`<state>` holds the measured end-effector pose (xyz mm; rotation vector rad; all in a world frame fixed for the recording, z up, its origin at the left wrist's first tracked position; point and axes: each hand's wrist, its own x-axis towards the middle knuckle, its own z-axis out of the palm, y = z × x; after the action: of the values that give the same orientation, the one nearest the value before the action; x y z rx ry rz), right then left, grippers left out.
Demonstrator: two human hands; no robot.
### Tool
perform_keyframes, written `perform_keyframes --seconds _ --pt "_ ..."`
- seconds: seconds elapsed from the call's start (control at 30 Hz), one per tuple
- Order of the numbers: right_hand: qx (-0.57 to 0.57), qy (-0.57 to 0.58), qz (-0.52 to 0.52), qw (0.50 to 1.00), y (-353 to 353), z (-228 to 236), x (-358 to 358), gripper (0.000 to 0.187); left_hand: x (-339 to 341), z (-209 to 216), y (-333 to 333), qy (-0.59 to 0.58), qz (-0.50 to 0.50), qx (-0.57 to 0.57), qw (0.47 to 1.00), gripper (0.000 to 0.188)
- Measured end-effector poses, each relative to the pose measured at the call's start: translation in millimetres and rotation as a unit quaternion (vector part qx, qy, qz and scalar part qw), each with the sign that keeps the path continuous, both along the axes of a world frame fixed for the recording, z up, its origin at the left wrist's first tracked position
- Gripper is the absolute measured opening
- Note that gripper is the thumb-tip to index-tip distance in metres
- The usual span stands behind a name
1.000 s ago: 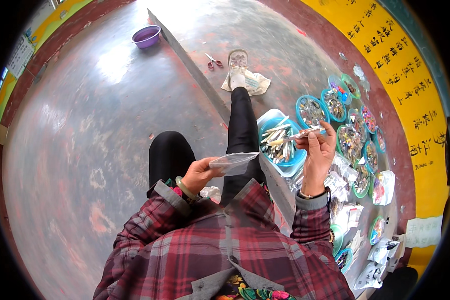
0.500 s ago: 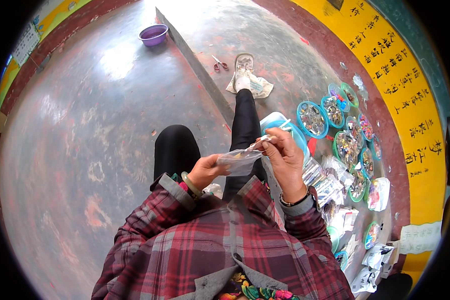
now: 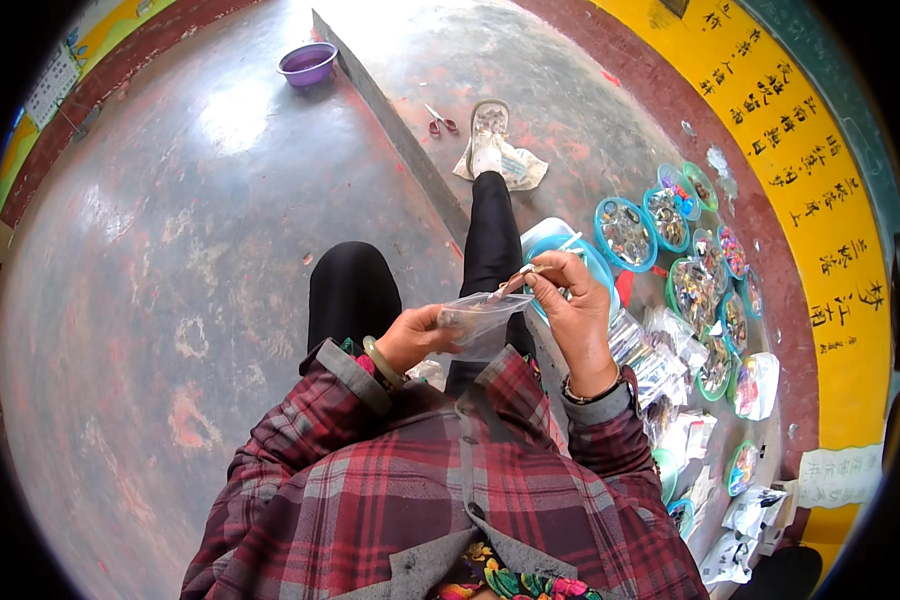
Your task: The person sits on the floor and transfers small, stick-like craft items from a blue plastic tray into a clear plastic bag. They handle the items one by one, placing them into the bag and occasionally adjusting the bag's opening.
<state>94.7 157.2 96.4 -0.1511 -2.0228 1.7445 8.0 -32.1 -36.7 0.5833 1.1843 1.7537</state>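
Head view. A clear, flat bag of thin plastic film [image 3: 480, 322] is extending rightward from the left hand [image 3: 408, 340], whose thumb and fingers are clamping its left side. A slim, brownish, strip-like object [image 3: 511, 285] is projecting down and leftward from the right hand [image 3: 574, 308], whose thumb and fingertips are pinching its upper end. Its lower end is meeting the bag's upper edge; whether it is lying inside cannot be told. The film is appearing glossy and translucent. Both hands are facing each other, forearms angling inward in red-and-grey plaid fabric sleeves [image 3: 308, 402].
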Motion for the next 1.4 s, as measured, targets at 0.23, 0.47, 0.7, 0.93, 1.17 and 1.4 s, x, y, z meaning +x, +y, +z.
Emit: perform_keyframes --seconds 0.23,0.47,0.7,0.93,1.17,1.4 --pt "0.054 -0.033 -0.004 0.998 -1.2 -9.1 -0.9 0.008 1.8 2.4 1.2 -0.01 0.007 -0.006 1.0 0.026" --pt "0.187 -0.039 -0.02 0.981 -9.1 -21.0 -4.3 0.013 1.0 1.5 1.6 -0.014 0.018 -0.024 0.999 0.025" --pt "0.2 -0.03 -0.018 0.979 -19.8 -39.4 -7.1 0.015 2.5 3.8 -1.3 -0.045 0.019 -0.013 0.999 0.024" --pt "0.249 -0.038 -0.02 0.968 -23.7 -43.7 -8.7 0.015 4.0 6.2 -1.2 -0.074 0.029 0.02 0.997 0.022" --pt "0.199 -0.058 0.005 0.978 -18.1 -40.9 -7.7 0.02 2.7 13.6 -2.4 -0.082 0.058 -0.012 0.995 0.021" --pt "0.231 -0.115 0.041 0.965 -8.6 -28.1 -1.5 0.016 2.4 13.4 -0.1 -0.062 0.068 -0.05 0.994 0.016"
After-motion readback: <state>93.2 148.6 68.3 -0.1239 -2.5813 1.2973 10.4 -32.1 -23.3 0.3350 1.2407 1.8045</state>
